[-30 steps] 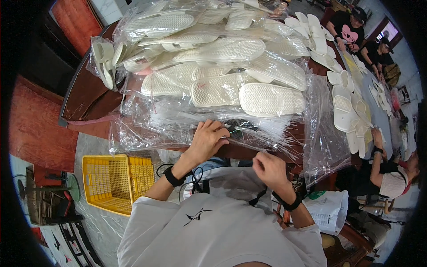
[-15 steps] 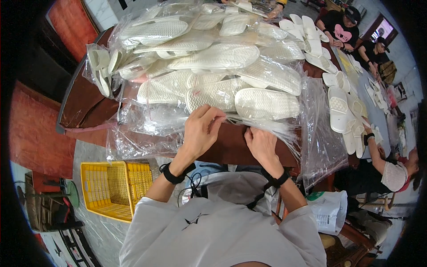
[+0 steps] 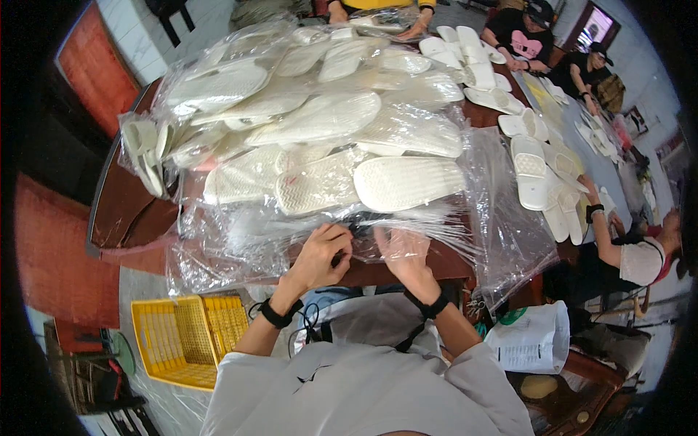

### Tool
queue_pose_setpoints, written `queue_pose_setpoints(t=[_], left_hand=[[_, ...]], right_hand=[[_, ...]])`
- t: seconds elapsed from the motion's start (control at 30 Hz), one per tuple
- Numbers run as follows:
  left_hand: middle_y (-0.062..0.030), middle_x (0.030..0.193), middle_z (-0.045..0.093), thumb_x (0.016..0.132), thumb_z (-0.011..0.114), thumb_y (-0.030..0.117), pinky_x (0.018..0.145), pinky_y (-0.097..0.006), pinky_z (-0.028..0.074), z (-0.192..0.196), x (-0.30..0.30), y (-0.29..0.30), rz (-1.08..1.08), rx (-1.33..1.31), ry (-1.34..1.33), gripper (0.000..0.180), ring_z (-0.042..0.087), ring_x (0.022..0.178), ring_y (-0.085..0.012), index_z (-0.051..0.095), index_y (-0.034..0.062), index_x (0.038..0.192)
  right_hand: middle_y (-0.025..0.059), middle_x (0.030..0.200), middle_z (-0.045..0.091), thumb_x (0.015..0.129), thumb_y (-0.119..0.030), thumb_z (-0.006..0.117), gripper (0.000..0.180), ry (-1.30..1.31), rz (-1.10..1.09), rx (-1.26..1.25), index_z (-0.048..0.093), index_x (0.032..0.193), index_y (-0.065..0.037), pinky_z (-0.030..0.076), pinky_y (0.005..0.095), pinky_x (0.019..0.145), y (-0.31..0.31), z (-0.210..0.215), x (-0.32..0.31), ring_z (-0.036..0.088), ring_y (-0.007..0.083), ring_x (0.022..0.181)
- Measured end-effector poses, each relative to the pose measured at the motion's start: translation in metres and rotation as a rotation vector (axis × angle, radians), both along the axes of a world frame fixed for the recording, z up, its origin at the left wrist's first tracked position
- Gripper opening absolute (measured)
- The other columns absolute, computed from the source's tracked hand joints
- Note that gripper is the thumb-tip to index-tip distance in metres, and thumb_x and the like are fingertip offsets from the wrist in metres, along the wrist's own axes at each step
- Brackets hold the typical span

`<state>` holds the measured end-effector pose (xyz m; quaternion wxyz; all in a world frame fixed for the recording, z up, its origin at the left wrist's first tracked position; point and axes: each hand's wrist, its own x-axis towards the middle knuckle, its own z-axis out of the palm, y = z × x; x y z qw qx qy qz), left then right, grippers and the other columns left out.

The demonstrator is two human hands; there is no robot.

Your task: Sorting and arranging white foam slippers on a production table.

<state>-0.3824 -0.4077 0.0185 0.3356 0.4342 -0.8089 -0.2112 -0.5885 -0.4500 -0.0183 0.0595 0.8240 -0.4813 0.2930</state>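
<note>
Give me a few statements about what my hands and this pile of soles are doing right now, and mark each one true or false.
1. Both hands work at the clear plastic bags on the near table edge. True.
2. The left hand holds a yellow crate. False: the yellow crate sits on the floor, untouched.
3. The white soles are heaped in clear plastic on the table. True.
4. The right hand rests in the lap. False: it lies under or against the clear plastic at the table edge.
5. The soles are black. False: they are white.
</note>
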Motion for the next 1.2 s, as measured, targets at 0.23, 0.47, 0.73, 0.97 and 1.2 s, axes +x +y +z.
queue_pose_setpoints(t=[0.23, 0.47, 0.73, 0.97, 1.2], left_hand=[[-0.0123, 0.094, 0.06, 0.071, 0.075, 0.014, 0.082, -0.041, 0.046, 0.022, 0.001, 0.003, 0.015, 0.008, -0.154, 0.021, 0.056, 0.092, -0.0343, 0.06, 0.0053, 0.081], [-0.0128, 0.099, 0.062, 0.08, 0.075, 0.024, 0.084, -0.044, 0.047, 0.024, -0.003, 0.006, 0.09, 0.024, -0.269, 0.023, 0.058, 0.095, -0.0354, 0.066, 0.0068, 0.092], [-0.0143, 0.1, 0.063, 0.087, 0.067, 0.025, 0.079, -0.042, 0.05, 0.107, -0.06, -0.012, -0.185, 0.158, -0.278, 0.028, 0.063, 0.09, -0.0364, 0.064, 0.008, 0.109], [-0.0274, 0.098, 0.063, 0.089, 0.066, 0.027, 0.078, -0.044, 0.051, 0.096, -0.129, -0.108, -0.072, -0.011, -0.2, 0.051, 0.065, 0.085, -0.0395, 0.054, -0.009, 0.123], [-0.0253, 0.087, 0.068, 0.081, 0.074, 0.035, 0.075, -0.044, 0.053, 0.082, -0.174, -0.203, 0.185, 0.099, -0.187, 0.06, 0.068, 0.082, -0.0393, 0.057, -0.0103, 0.116]], right_hand=[[0.018, 0.083, 0.065, 0.086, -0.025, 0.067, 0.026, -0.035, -0.103, 0.079, 0.064, 0.096, -0.001, 0.048, 0.0452, 0.065, 0.06, 0.053, -0.045, 0.063, 0.0368, 0.071], [0.0113, 0.081, 0.061, 0.079, 0.001, 0.07, 0.014, -0.62, -0.198, 0.153, 0.065, 0.092, -0.004, 0.047, 0.0346, 0.058, 0.091, 0.112, -0.093, 0.058, 0.0266, 0.064], [0.0262, 0.133, 0.046, 0.092, -0.022, 0.064, 0.055, -0.294, -0.148, 0.137, 0.044, 0.138, -0.001, 0.039, 0.0478, 0.099, 0.007, 0.088, -0.137, 0.046, 0.0435, 0.118], [0.0329, 0.146, 0.032, 0.1, -0.028, 0.047, 0.059, -0.193, -0.123, 0.225, 0.027, 0.15, -0.004, 0.032, 0.0555, 0.108, -0.042, 0.03, -0.139, 0.035, 0.0514, 0.132], [0.0332, 0.147, 0.03, 0.099, -0.03, 0.05, 0.067, -0.283, -0.098, 0.33, 0.021, 0.15, 0.002, 0.029, 0.0478, 0.112, -0.045, 0.031, -0.139, 0.033, 0.0481, 0.135]])
